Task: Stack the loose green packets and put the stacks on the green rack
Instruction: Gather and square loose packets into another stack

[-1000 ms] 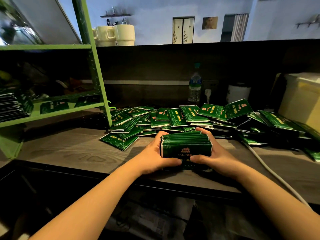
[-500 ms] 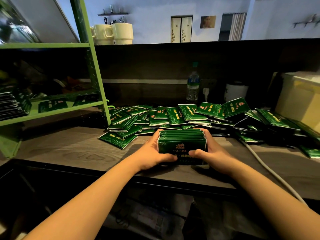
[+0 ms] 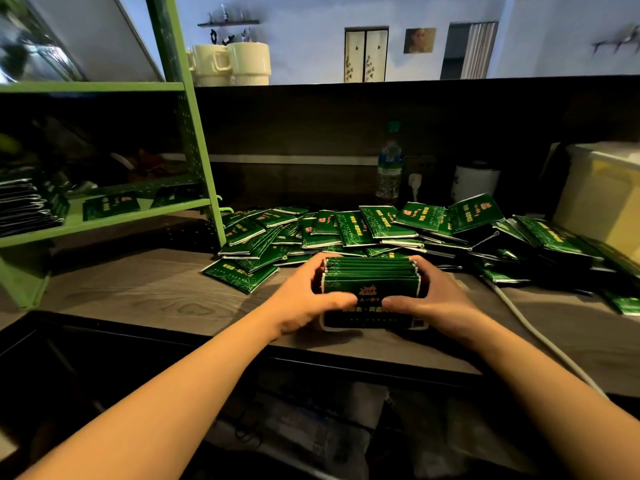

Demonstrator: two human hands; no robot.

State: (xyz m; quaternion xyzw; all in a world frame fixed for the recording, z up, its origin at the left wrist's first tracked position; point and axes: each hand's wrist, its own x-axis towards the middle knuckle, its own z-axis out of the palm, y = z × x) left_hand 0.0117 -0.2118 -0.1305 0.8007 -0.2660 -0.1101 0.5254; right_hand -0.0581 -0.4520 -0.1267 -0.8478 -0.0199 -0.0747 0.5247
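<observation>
The wooden counter (image 3: 145, 292) is carrying everything here. At the counter's left end the green rack (image 3: 194, 161) is standing, with a few packets lying flat on its lower shelf. Along the counter's far side the loose green packets (image 3: 363, 230) are sprawling in an overlapping heap. At the counter's near edge, in front of that heap, the stack of packets (image 3: 370, 280) is standing on edge, squeezed from both ends. The left hand (image 3: 304, 299) is curling its fingers round the stack's left end, thumb pressing its front; the right hand (image 3: 436, 299) is doing likewise on the right end.
</observation>
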